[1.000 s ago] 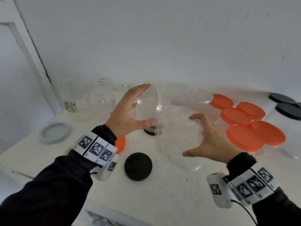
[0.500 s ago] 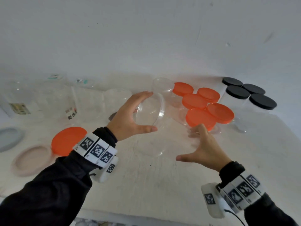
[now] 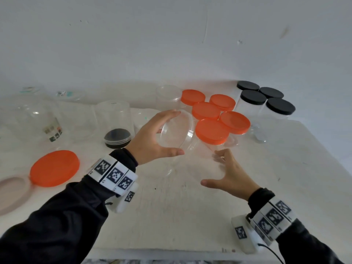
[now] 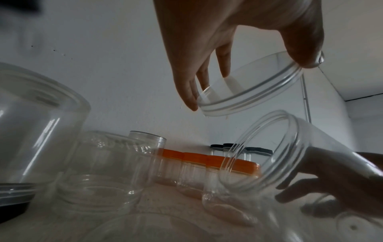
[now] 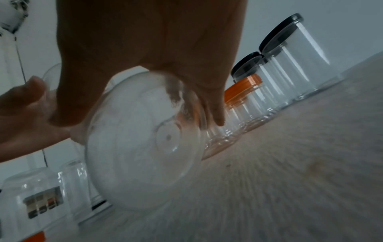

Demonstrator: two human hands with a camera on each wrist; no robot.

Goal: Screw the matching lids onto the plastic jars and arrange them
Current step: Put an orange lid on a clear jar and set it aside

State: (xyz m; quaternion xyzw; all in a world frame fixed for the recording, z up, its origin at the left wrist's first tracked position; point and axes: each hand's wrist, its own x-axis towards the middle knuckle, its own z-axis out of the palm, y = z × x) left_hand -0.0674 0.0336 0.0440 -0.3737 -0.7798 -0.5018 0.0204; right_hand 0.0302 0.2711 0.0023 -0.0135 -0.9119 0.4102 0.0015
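Note:
My left hand pinches a clear plastic lid by its rim between fingertips and thumb, holding it tilted above the table. My right hand grips a clear open jar from the right. The jar is tipped, with its threaded mouth towards the lid. In the left wrist view the lid hangs just above the jar's mouth, a small gap between them. The right wrist view shows the jar's base under my fingers, off the table.
Several orange-lidded jars stand close behind the hands, several black-lidded jars at the back right. Open clear jars crowd the back left, one over a black lid. A loose orange lid and a pale lid lie left.
The view has swung right, bringing the lidded jars into sight. My hands have carried the lid and the jar towards the orange-lidded jars, the lid staying close to the jar's mouth.

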